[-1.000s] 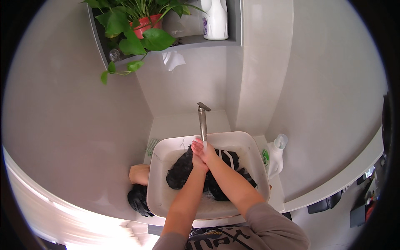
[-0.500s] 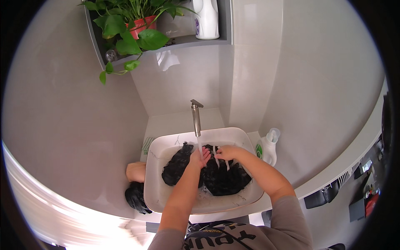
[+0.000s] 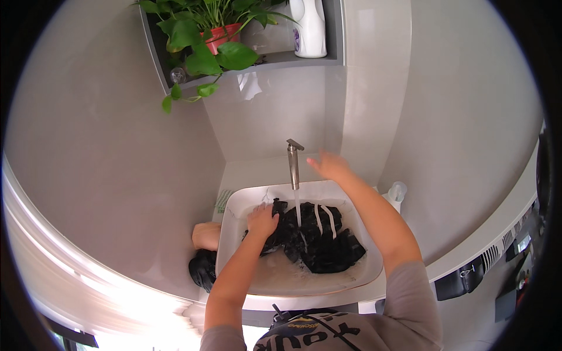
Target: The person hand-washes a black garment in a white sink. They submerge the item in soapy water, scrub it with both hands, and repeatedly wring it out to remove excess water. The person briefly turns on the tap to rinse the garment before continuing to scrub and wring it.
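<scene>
A wet black garment [image 3: 328, 254] with white drawstrings [image 3: 325, 219] lies in the white basin [image 3: 374, 257]. Water runs from the metal faucet [image 3: 294, 167] onto it. My left hand [image 3: 263, 221] rests on black cloth [image 3: 280, 207] at the basin's left side, its fingers stretched out over the fabric. Raised just right of the faucet handle [image 3: 294, 144], my right hand [image 3: 329, 165] is empty, thumb and fingers apart and slightly blurred. It does not appear to touch the handle.
A white bottle with a clear cap [image 3: 397, 193] stands right of the basin, partly behind my right forearm. Another black cloth [image 3: 202, 270] and a tan object [image 3: 206, 236] lie at the left. Above, a grey shelf [image 3: 275, 63] holds a potted plant [image 3: 219, 38] and a white jug [image 3: 310, 32].
My right hand has let go of the drawstrings and risen beside the faucet. My left hand has left the water stream and moved left onto the cloth. The view has shifted slightly.
</scene>
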The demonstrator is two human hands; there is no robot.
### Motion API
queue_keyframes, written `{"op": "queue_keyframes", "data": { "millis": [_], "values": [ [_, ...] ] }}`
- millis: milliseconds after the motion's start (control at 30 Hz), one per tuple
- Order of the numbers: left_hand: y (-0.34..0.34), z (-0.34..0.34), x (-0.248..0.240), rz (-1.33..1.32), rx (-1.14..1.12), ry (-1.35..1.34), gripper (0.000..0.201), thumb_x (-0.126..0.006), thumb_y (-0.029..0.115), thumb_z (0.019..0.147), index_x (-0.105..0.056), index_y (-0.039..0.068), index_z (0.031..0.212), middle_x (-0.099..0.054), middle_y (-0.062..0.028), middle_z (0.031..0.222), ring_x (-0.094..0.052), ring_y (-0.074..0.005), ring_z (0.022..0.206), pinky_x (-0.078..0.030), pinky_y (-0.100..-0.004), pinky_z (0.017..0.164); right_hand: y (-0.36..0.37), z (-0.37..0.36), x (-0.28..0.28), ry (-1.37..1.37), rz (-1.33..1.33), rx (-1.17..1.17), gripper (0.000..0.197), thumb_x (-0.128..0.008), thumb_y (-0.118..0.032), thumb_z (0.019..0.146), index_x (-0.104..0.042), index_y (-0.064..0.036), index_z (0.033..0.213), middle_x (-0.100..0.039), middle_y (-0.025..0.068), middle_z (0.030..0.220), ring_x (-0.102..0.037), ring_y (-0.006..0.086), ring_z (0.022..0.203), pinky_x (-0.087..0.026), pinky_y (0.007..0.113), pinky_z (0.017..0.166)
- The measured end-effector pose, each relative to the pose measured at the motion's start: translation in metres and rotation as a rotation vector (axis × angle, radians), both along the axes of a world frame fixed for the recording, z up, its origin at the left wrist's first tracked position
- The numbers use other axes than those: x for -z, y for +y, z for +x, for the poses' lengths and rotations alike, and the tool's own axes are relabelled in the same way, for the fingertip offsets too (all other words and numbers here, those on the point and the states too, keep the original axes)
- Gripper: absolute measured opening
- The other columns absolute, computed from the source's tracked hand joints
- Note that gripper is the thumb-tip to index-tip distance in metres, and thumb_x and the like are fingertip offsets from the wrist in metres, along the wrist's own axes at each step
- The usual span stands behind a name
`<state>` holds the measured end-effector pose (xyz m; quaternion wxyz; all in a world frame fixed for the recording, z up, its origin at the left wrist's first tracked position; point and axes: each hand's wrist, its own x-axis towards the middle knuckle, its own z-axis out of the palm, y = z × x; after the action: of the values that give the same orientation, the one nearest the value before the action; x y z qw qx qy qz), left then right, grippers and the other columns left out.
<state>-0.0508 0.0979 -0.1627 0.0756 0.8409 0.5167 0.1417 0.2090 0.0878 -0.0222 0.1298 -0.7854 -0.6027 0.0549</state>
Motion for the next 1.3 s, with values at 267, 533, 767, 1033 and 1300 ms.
{"op": "queue_keyframes", "data": {
  "millis": [267,533,767,1033,1300],
  "values": [
    [-0.021,-0.024,0.02,-0.418,-0.074,0.332,0.09,-0.04,0.072,0.083,-0.008,0.02,0.15,-0.014,-0.0106,0.154,-0.013,-0.0339,0.141,-0.019,-0.0651,0.104,0.028,-0.027,-0.02,-0.06,0.159,0.017,0.055,-0.039,-0.053,0.094,-0.06,-0.0031,0.105,-0.066,0.0131,0.096,-0.063,0.0328,0.09,-0.05,0.044,0.073],
    [-0.022,-0.026,0.029,-0.279,-0.004,0.228,0.073,-0.051,0.062,0.081,-0.037,0.014,0.135,-0.033,-0.0134,0.144,-0.029,-0.0348,0.133,-0.026,-0.0638,0.099,0.046,-0.04,-0.023,-0.146,0.134,0.02,0.044,-0.042,-0.043,0.095,-0.067,-0.0065,0.09,-0.067,0.0101,0.093,-0.064,0.0299,0.088,-0.051,0.043,0.07],
    [-0.012,-0.035,0.021,-0.161,0.431,0.088,0.033,-0.066,0.031,0.074,-0.055,0.006,0.093,-0.063,-0.0155,0.091,-0.059,-0.0355,0.092,-0.047,-0.0485,0.077,0.047,-0.051,-0.026,-0.259,0.113,-0.031,0.031,-0.046,-0.029,0.093,-0.069,-0.009,0.087,-0.067,0.0082,0.091,-0.065,0.0271,0.086,-0.052,0.04,0.067],
    [-0.018,-0.032,0.022,-0.173,0.537,0.093,0.034,-0.066,0.031,0.073,-0.055,0.004,0.09,-0.063,-0.0175,0.087,-0.059,-0.037,0.089,-0.047,-0.0483,0.076,0.066,-0.054,-0.022,-0.44,0.0,-0.051,0.019,-0.053,-0.015,0.084,-0.071,-0.0126,0.086,-0.068,0.0037,0.086,-0.066,0.0228,0.081,-0.049,0.036,0.057],
    [-0.014,-0.019,0.012,-0.419,0.303,0.037,0.069,-0.046,0.067,0.081,-0.057,0.004,0.107,-0.065,-0.0194,0.092,-0.062,-0.038,0.085,-0.049,-0.0469,0.075,0.078,-0.081,-0.045,-0.422,-0.156,0.049,0.014,-0.058,-0.012,0.077,-0.072,-0.0128,0.074,-0.069,0.0041,0.077,-0.066,0.022,0.072,-0.047,0.035,0.054]
  ]
}}
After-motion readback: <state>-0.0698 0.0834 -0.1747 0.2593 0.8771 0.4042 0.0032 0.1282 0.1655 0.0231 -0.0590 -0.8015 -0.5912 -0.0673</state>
